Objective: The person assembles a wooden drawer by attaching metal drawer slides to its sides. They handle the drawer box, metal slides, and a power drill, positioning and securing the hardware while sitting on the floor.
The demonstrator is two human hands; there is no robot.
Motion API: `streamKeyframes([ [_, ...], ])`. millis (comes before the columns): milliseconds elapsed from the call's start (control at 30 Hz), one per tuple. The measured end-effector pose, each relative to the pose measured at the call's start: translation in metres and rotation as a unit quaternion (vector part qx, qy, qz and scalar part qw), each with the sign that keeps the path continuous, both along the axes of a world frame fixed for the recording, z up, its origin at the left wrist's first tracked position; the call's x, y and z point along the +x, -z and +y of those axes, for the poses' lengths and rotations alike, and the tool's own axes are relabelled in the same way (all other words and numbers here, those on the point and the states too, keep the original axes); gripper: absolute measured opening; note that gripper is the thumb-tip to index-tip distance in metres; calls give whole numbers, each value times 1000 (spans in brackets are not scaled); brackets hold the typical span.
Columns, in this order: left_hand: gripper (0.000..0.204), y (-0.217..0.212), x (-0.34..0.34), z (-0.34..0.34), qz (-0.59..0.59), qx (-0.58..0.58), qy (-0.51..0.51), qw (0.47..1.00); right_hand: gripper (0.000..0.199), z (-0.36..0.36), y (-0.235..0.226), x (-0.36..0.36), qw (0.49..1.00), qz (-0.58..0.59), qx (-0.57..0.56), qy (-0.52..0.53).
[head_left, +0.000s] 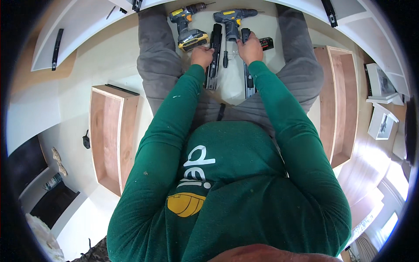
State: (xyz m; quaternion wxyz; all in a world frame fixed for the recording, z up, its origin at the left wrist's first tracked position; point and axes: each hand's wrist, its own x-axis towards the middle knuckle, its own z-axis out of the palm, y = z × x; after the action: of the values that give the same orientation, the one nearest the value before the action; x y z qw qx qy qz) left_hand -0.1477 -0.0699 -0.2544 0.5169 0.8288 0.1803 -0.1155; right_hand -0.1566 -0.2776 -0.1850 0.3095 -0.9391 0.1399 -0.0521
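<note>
Two black-and-silver drawer slides lie lengthwise on the floor between my legs. My left hand (203,56) has its fingers closed at the side of the left drawer slide (214,52). My right hand (251,49) grips the right drawer slide (248,81) near its far end, thumb on the left side. Between them lies a screwdriver (225,59) with a dark handle. Beyond my left hand is a drill with a yellow-edged battery (187,26). A second, grey drill (233,21) rests just past my right hand, beside a small black box (266,43).
Wooden drawer boxes stand on the floor at left (120,144) and right (334,105). White cabinet panels (78,30) curve across the far side, with black slides (57,49) fixed on them. My legs (159,56) flank the work area.
</note>
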Motion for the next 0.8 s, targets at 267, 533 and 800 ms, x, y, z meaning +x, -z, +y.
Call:
streamKeyframes([
  [267, 38, -67, -14, -4, -52, 232, 182, 954, 75, -12, -10, -4, 996, 69, -54, 12],
  [533, 85, -154, -41, 37, 99, -527, 83, 840, 68, -28, 2, -1, 979, 86, -177, -57],
  [800, 102, -245, -120, 104, -55, -653, 7, 755, 67, -2, -37, -13, 972, -6, -230, -37],
])
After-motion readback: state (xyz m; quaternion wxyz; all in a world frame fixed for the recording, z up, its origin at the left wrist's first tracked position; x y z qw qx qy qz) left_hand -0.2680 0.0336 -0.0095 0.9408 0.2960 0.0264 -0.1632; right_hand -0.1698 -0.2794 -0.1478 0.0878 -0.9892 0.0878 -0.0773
